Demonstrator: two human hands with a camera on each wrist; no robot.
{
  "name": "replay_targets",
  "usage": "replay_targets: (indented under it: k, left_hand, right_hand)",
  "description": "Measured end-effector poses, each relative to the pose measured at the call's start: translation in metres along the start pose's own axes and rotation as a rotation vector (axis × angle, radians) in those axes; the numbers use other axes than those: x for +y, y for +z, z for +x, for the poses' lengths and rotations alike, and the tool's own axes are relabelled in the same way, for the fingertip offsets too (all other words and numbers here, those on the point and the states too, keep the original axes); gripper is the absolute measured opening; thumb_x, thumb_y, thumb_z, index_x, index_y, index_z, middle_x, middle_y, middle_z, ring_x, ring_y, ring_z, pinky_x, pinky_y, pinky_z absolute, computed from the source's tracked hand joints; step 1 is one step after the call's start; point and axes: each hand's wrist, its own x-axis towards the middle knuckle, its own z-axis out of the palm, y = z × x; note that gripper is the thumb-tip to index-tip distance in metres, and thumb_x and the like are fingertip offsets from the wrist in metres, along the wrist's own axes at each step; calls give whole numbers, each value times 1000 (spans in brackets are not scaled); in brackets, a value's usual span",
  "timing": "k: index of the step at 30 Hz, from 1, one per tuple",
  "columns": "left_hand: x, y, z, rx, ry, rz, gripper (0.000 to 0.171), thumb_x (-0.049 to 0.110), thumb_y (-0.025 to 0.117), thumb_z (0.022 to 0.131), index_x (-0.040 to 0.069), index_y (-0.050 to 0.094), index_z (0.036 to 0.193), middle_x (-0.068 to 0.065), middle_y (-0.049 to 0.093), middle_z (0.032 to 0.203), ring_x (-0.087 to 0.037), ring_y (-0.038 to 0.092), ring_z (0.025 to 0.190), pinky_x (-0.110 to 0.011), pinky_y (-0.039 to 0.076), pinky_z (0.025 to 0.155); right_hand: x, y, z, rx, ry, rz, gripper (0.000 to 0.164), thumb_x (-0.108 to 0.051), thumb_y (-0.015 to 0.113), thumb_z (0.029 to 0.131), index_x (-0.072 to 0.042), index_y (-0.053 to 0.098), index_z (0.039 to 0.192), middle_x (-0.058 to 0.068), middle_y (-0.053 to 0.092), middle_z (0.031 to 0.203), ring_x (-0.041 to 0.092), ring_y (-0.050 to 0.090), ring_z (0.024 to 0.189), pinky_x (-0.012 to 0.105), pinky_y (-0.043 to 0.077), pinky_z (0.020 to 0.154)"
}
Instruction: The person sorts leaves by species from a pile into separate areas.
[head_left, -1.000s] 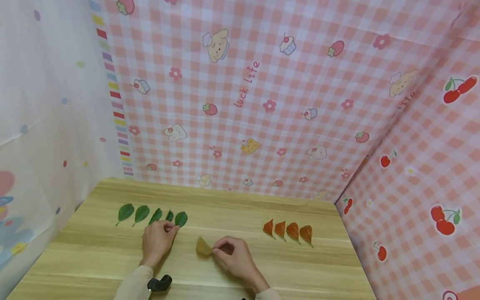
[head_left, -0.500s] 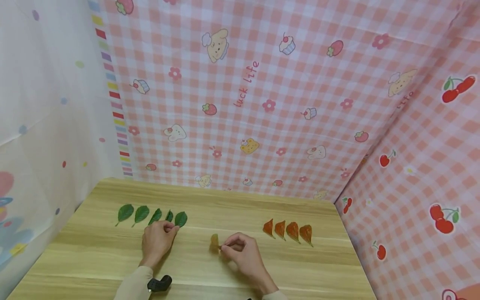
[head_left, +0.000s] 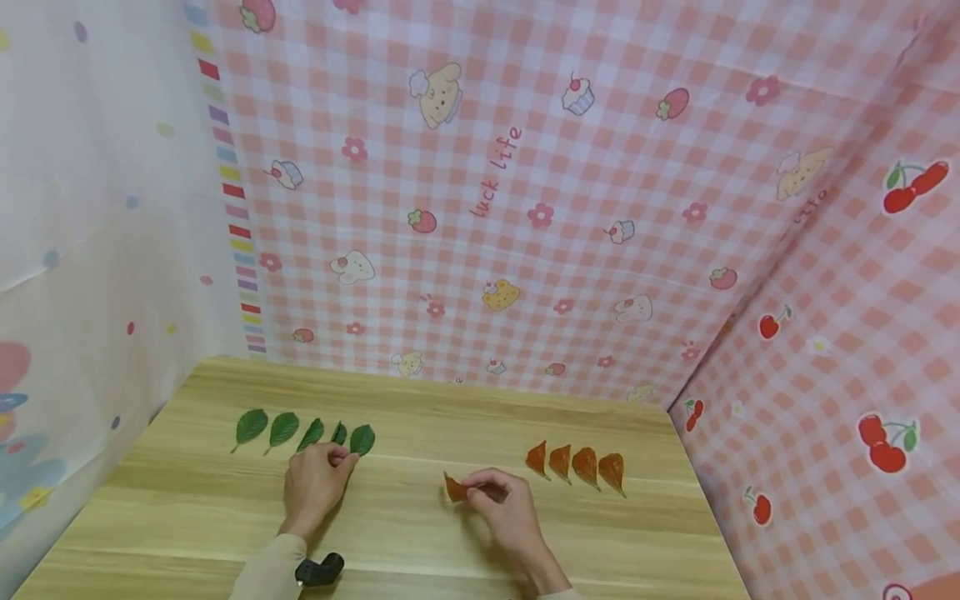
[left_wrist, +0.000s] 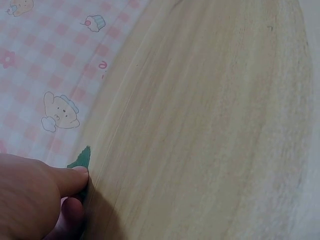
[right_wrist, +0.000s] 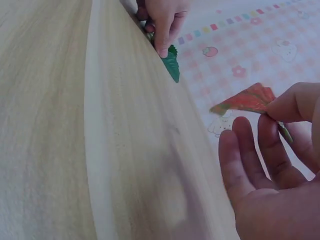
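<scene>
My left hand [head_left: 317, 485] rests low over the table at the left, thumb and forefinger pinching the base of a green leaf [head_left: 363, 438] with toothed edges. In the left wrist view only part of that green leaf [left_wrist: 83, 159] shows beyond the fingertips. Near the middle, my right hand [head_left: 507, 512] pinches a red-orange leaf [head_left: 453, 488] by its stem end, above the tabletop. The right wrist view shows this leaf [right_wrist: 248, 100] with some green on it, held between thumb and forefinger, the other fingers spread below.
More green leaves [head_left: 282, 427] lie in a row left of the held one, some partly behind the left hand. Several orange-red leaves [head_left: 585, 465] form a row at the right on the wooden table [head_left: 420, 417]. Checked cloth [head_left: 450, 250] hangs behind the table.
My right hand has moved right with its leaf, which has turned from a paler yellowish side to a red-orange one. The left hand has stayed put.
</scene>
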Motion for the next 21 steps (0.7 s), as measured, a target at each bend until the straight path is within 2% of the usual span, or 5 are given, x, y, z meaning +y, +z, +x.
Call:
replay_targets:
  k: [7, 12, 16, 21]
  left_hand:
    - [1, 0, -1, 4, -3, 3, 16, 23, 88, 97, 8, 86, 92, -6, 83, 83, -32, 77, 80, -42, 54, 65]
    - [1, 0, -1, 9, -5, 1, 16, 23, 88, 97, 9, 86, 91, -6, 83, 84, -31, 77, 80, -41, 54, 65]
    - [1, 0, -1, 12, -1, -4, 16, 23, 89, 97, 8, 86, 91, -7, 83, 83, -31, 77, 79, -40, 54, 64]
    - [0, 0, -1, 14, -2, -4, 16, 22, 89, 97, 8, 86, 91, -7, 83, 83, -31, 77, 79, -41, 54, 65]
  right_hand:
    - [0, -7, 0, 28, 51, 127, 18, 9, 74, 96, 16, 69, 113, 17, 79, 103, 21, 79, 93, 31, 68, 89]
    - [-2, -12, -1, 46, 43, 196, 28, 8, 75, 99, 20, 68, 123, 8, 79, 102, 17, 80, 93, 31, 69, 89]
    - [-3, -15, 0, 66, 67, 205, 30, 5, 72, 103, 18, 69, 130, 3, 77, 105, 13, 77, 96, 30, 68, 92]
    - [-3, -20, 1, 116, 115, 216, 20, 3, 67, 105, 11, 68, 123, 2, 76, 103, 15, 78, 97, 31, 67, 94]
